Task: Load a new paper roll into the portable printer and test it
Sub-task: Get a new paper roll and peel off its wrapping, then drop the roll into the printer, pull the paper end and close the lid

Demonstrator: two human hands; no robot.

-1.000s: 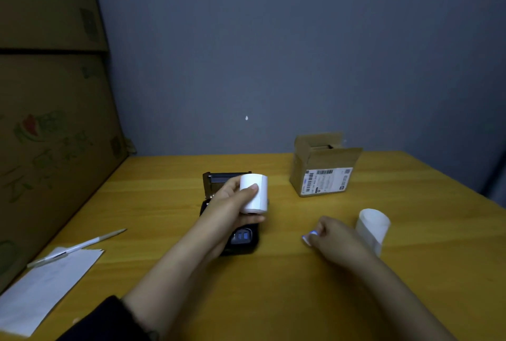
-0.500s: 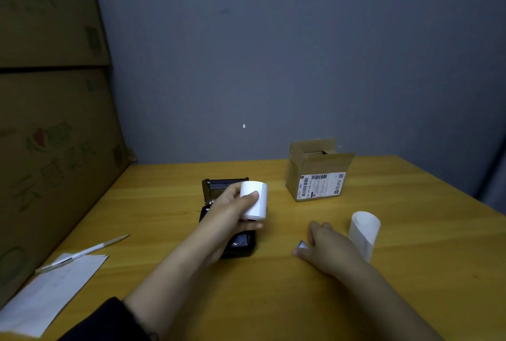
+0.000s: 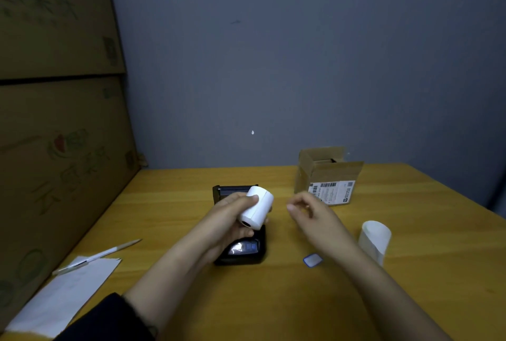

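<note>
My left hand [image 3: 232, 213] grips a white paper roll [image 3: 257, 207], tilted, just above the black portable printer [image 3: 242, 251]. The printer lies on the wooden table with its lid [image 3: 234, 190] open at the far end; my hand hides most of its paper bay. My right hand [image 3: 310, 210] hovers to the right of the roll with its fingers loosely curled and nothing in them. A small blue-edged sticker [image 3: 312, 260] lies on the table below that hand.
An open cardboard box [image 3: 328, 176] with a label stands at the back right. A loose curl of white paper [image 3: 375, 239] stands at the right. A pen [image 3: 98, 254] and a paper sheet [image 3: 65, 297] lie at the left, beside large cartons [image 3: 54, 149].
My right hand let the small sticker go onto the table, lifted and moved toward the roll. My left hand tilted the roll, which still hovers over the printer.
</note>
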